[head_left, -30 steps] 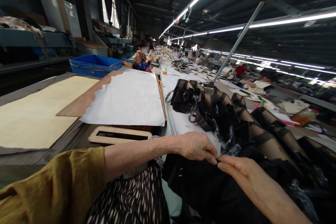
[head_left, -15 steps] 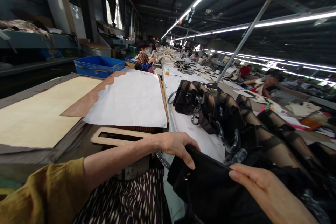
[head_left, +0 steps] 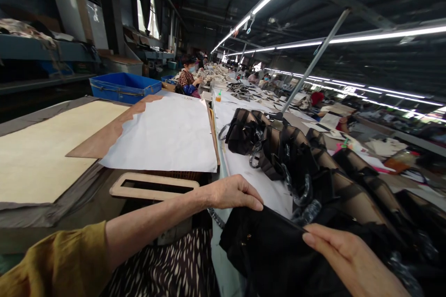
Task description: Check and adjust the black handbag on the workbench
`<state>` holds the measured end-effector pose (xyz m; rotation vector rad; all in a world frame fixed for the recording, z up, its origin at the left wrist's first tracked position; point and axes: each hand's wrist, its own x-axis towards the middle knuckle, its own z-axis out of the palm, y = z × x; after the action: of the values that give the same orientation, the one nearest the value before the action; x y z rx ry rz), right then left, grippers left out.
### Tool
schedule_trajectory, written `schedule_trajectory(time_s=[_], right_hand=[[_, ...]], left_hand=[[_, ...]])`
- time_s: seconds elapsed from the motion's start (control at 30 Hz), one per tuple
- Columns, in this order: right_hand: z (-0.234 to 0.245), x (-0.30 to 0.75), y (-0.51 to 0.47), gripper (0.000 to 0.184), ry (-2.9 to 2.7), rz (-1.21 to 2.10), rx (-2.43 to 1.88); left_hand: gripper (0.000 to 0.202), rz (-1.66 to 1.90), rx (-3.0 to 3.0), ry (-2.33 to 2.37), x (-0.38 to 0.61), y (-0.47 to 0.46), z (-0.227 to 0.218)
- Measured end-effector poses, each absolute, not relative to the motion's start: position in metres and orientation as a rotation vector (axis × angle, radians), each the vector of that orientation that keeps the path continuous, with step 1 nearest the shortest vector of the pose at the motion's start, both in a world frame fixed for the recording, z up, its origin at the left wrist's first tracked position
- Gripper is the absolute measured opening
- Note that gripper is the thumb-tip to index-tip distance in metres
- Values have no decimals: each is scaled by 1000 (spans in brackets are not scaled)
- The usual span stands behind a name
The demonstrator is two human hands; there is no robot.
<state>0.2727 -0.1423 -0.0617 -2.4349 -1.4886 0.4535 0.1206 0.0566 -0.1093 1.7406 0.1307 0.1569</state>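
Observation:
A black handbag (head_left: pixel 278 250) with a small gold-coloured stud lies at the table's near edge, over my lap. My left hand (head_left: pixel 232 193) pinches its top edge at the far left corner, thumb and fingers pressed together. Farther right along the same edge, my right hand (head_left: pixel 343 248) grips the fabric between thumb and fingers. The edge runs straight between the two hands. A handle wrapped in clear plastic (head_left: pixel 216 218) shows at the bag's left side. The bag's lower part is dark and runs out of view.
Several black bags with tan linings (head_left: pixel 299 153) stand in rows on the right. White paper (head_left: pixel 163 134) covers a board at left, near a pale frame with a slot (head_left: pixel 153 186). Behind are a blue bin (head_left: pixel 125 87) and a seated co-worker (head_left: pixel 188 79). A slanted metal pole (head_left: pixel 315 62) rises from the table.
My left thumb has moved from the bag's front face up to its top edge, closing into a pinch. My right hand keeps its hold. The view has shifted slightly.

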Motion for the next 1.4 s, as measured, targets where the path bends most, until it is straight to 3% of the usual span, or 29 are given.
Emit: schedule_trajectory(time_s=[0.17,1.4], right_hand=[[-55,263,-145,31,-1455,308,-2527],[-58,255,-124,36,-1606,285,-2694]], left_hand=[[20,138,1761,235,123,49,-101],[20,224,1767,270,124,38,-103]])
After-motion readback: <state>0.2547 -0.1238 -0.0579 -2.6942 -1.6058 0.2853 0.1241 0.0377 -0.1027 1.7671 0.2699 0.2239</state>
